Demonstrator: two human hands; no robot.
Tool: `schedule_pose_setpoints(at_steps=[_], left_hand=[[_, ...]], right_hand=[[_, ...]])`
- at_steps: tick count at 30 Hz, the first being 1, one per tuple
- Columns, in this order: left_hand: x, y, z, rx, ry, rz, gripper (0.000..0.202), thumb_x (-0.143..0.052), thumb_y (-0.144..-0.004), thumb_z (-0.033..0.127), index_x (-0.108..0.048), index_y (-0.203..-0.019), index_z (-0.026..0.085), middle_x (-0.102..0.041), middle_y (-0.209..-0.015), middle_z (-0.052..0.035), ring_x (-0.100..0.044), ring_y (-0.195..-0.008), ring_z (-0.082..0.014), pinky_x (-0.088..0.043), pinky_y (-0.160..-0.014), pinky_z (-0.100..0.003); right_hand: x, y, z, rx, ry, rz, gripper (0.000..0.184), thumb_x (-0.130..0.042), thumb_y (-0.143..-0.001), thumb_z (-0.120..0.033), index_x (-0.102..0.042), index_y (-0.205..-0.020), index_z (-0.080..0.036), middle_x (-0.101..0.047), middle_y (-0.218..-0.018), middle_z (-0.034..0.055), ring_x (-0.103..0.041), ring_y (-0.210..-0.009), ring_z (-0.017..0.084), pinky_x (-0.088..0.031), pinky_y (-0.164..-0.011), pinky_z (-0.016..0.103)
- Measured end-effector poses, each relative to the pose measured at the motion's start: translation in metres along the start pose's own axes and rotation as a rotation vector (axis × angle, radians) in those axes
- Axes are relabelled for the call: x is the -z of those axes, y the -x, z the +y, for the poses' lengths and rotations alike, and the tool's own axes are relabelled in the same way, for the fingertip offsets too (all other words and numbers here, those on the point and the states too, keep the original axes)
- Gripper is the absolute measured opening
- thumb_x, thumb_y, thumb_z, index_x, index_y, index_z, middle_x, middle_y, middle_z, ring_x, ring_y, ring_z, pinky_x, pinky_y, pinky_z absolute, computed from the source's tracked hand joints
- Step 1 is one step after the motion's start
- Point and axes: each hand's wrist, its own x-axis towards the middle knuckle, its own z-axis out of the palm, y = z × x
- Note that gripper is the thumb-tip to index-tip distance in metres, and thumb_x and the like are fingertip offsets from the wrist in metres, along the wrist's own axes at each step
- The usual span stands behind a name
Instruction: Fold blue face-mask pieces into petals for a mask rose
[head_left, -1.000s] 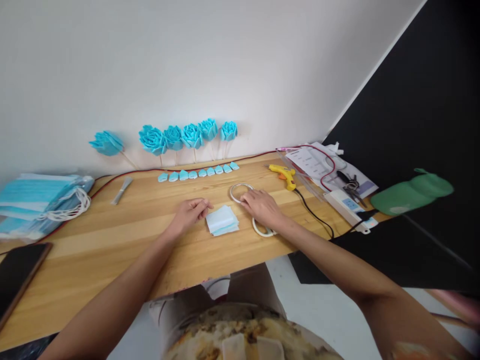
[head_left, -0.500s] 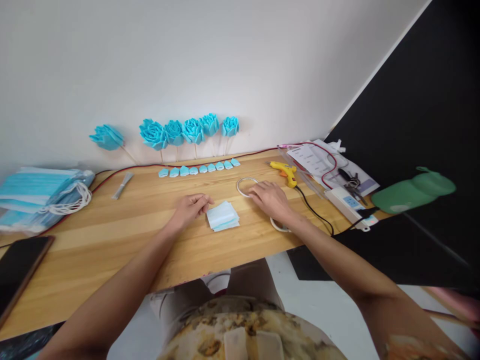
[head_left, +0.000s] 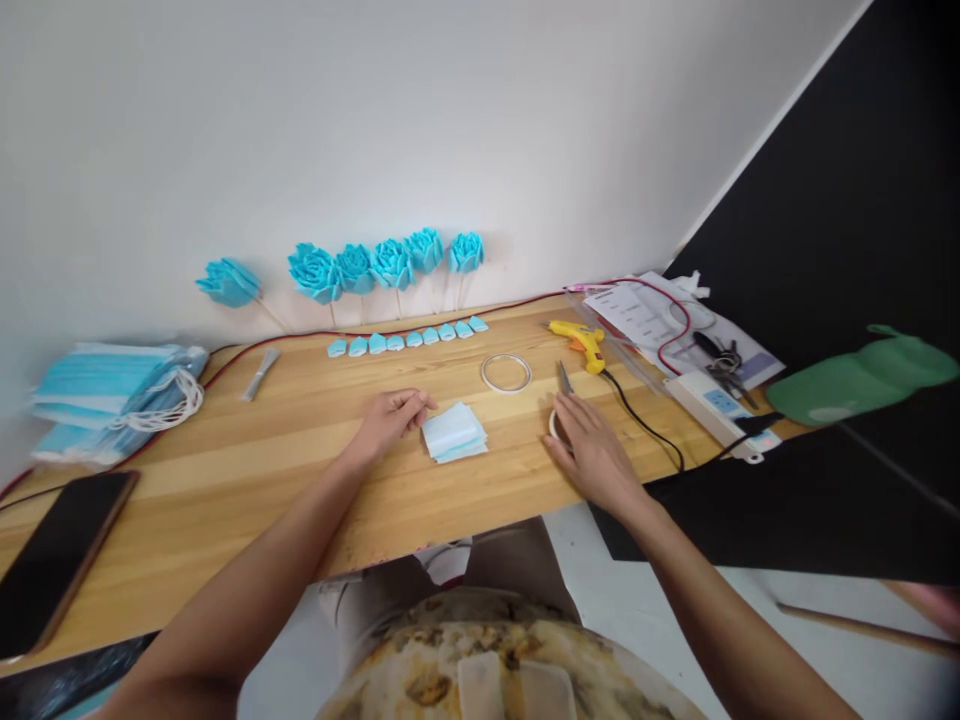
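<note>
Scissors (head_left: 565, 378) lie on the table (head_left: 300, 440), white handle mostly under that person's right hand (head_left: 596, 455); from here I can't tell whether its loosely spread fingers grip. The left hand (head_left: 390, 418) curls narrowly beside the squares (head_left: 454, 433), its hold unclear. I'd expect the scissors stiff, light, slick-bladed, best held by the handle.

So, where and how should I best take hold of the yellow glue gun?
Probably by its handle, with the right hand coming from the near side: the glue gun lies flat, nozzle pointing left and the handle's corded end toward you.
</note>
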Motion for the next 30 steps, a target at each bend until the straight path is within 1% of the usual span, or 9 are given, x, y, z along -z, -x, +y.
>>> schedule_pose_setpoints(at_steps=[2, 5, 8, 10, 13, 16, 22, 26, 30], left_hand=[[0.000, 0.000, 0.001, 0.000, -0.002, -0.001, 0.052, -0.060, -0.076, 0.067, -0.068, -0.077, 0.016, -0.051, -0.058, 0.0024, -0.040, -0.051, -0.0093, -0.031, -0.050, -0.024], [0.000, 0.000, 0.002, -0.001, -0.014, -0.005, 0.052, -0.059, -0.077, 0.067, -0.068, -0.077, 0.016, -0.051, -0.058, 0.0023, -0.039, -0.052, -0.0096, -0.031, -0.051, -0.024], [0.001, 0.000, 0.002, -0.004, -0.033, -0.022, 0.052, -0.058, -0.078, 0.067, -0.069, -0.078, 0.016, -0.050, -0.058, 0.0022, -0.039, -0.053, -0.0099, -0.030, -0.051, -0.024], [0.001, 0.000, 0.001, -0.004, -0.048, -0.032, 0.053, -0.058, -0.078, 0.067, -0.069, -0.078, 0.015, -0.050, -0.058, 0.0022, -0.039, -0.053, -0.0101, -0.030, -0.051, -0.025], [0.002, -0.001, 0.000, 0.001, -0.062, -0.042, 0.054, -0.057, -0.078, 0.068, -0.069, -0.078, 0.015, -0.050, -0.058, 0.0021, -0.039, -0.053, -0.0105, -0.030, -0.052, -0.025], [0.002, -0.002, 0.001, 0.001, -0.064, -0.052, 0.055, -0.056, -0.078, 0.069, -0.069, -0.078, 0.015, -0.050, -0.058, 0.0020, -0.039, -0.053, -0.0108, -0.031, -0.052, -0.025], [0.001, 0.000, 0.005, -0.007, -0.066, -0.066, 0.052, -0.055, -0.078, 0.066, -0.069, -0.077, 0.016, -0.049, -0.058, 0.0023, -0.040, -0.053, -0.0108, -0.031, -0.052, -0.025], [0.000, 0.000, 0.006, -0.017, -0.054, -0.057, 0.050, -0.056, -0.079, 0.064, -0.070, -0.077, 0.016, -0.049, -0.058, 0.0024, -0.040, -0.053, -0.0109, -0.030, -0.051, -0.025], [0.000, 0.000, 0.006, -0.032, -0.058, -0.058, 0.045, -0.057, -0.080, 0.058, -0.072, -0.079, 0.016, -0.050, -0.058, 0.0025, -0.040, -0.053, -0.0108, -0.031, -0.051, -0.025]], right_hand=[[0.000, -0.012, 0.005, 0.014, 0.016, 0.006, 0.057, -0.044, -0.101, -0.039, -0.048, -0.145, -0.005, -0.053, -0.150, 0.0226, -0.045, -0.143, 0.036, -0.040, -0.117, 0.055], [0.016, -0.037, 0.004, 0.103, 0.029, 0.015, 0.052, -0.045, -0.101, -0.039, -0.054, -0.141, -0.006, -0.059, -0.144, 0.0213, -0.049, -0.139, 0.036, -0.041, -0.114, 0.054], [0.036, -0.075, -0.013, 0.199, 0.011, 0.039, 0.040, -0.042, -0.103, -0.032, -0.063, -0.131, -0.013, -0.067, -0.132, 0.0144, -0.057, -0.125, 0.030, -0.040, -0.112, 0.047], [0.041, -0.108, -0.027, 0.218, 0.024, 0.021, 0.037, -0.040, -0.103, -0.025, -0.067, -0.127, -0.017, -0.069, -0.126, 0.0123, -0.058, -0.118, 0.029, -0.042, -0.106, 0.044], [0.029, -0.156, -0.042, 0.259, 0.063, -0.091, 0.034, -0.045, -0.100, -0.020, -0.068, -0.125, -0.016, -0.069, -0.127, 0.0129, -0.058, -0.117, 0.028, -0.040, -0.102, 0.040], [0.008, -0.188, -0.047, 0.284, 0.140, -0.248, 0.035, -0.042, -0.100, -0.015, -0.068, -0.124, -0.013, -0.069, -0.123, 0.0161, -0.059, -0.116, 0.026, -0.039, -0.101, 0.038], [-0.017, -0.205, -0.044, 0.297, 0.176, -0.287, 0.032, -0.044, -0.099, -0.013, -0.070, -0.117, -0.016, -0.071, -0.115, 0.0134, -0.062, -0.109, 0.025, -0.039, -0.096, 0.036], [-0.014, -0.207, -0.042, 0.309, 0.169, -0.292, 0.030, -0.045, -0.099, -0.014, -0.071, -0.115, -0.014, -0.072, -0.114, 0.0148, -0.063, -0.107, 0.024, -0.040, -0.095, 0.034], [0.000, -0.197, -0.047, 0.333, 0.109, -0.270, 0.033, -0.042, -0.101, -0.015, -0.071, -0.116, -0.013, -0.072, -0.115, 0.0165, -0.063, -0.109, 0.025, -0.040, -0.097, 0.036]])
